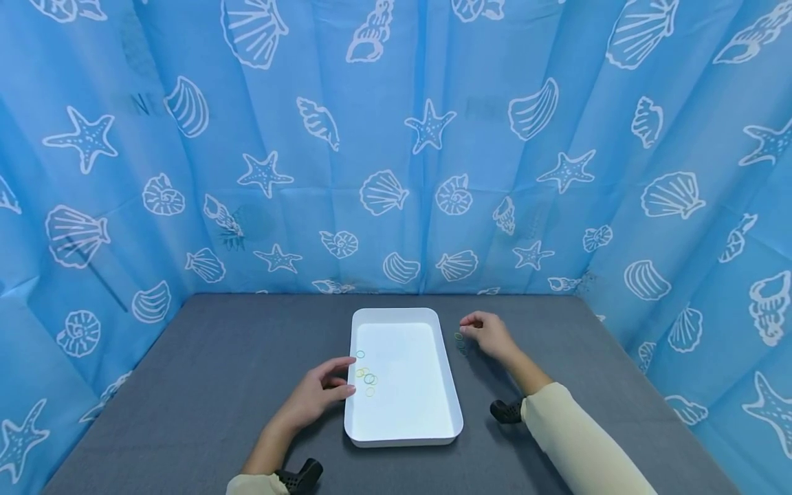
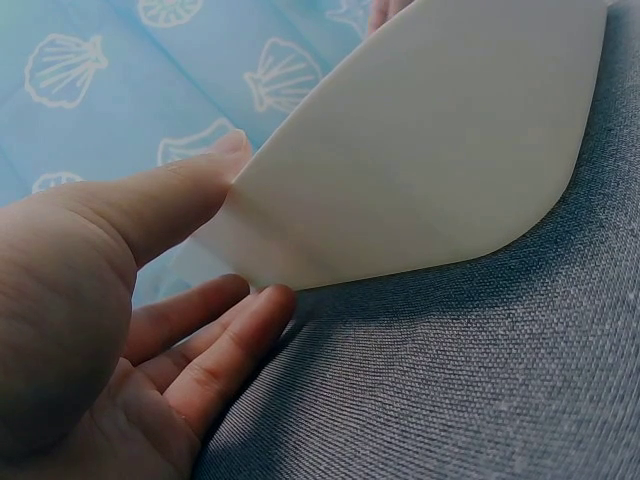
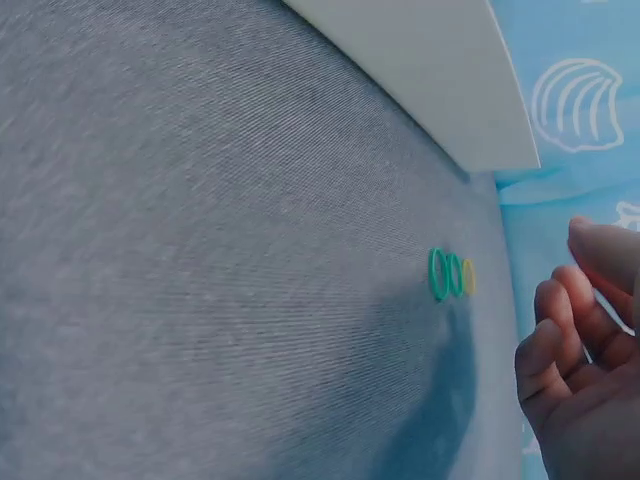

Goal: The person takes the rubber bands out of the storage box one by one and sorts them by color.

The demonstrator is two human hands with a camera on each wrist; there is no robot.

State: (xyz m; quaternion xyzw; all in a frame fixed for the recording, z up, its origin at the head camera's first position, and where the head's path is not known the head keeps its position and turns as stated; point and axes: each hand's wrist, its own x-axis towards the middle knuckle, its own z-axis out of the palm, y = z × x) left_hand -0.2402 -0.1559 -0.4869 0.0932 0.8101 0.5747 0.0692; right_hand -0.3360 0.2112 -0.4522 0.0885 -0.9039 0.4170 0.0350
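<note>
The left hand [image 1: 315, 399] rests relaxed against the white tray's [image 1: 433, 323] left rim, beside small rubber bands [image 1: 366, 376] inside. The right hand [image 1: 489, 333], fingers loosely curled and holding nothing, hovers near three bands [image 3: 451, 274] on the grey table [image 1: 216, 357].

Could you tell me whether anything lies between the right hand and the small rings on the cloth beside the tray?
Nothing visible does: the right hand is beside the rings, with only bare grey cloth between.

tray [image 1: 452, 385]: white | table [image 1: 216, 371]: grey | curtain [image 1: 396, 137]: blue, white shells, starfish | rings [image 3: 450, 274]: green, yellow
</note>
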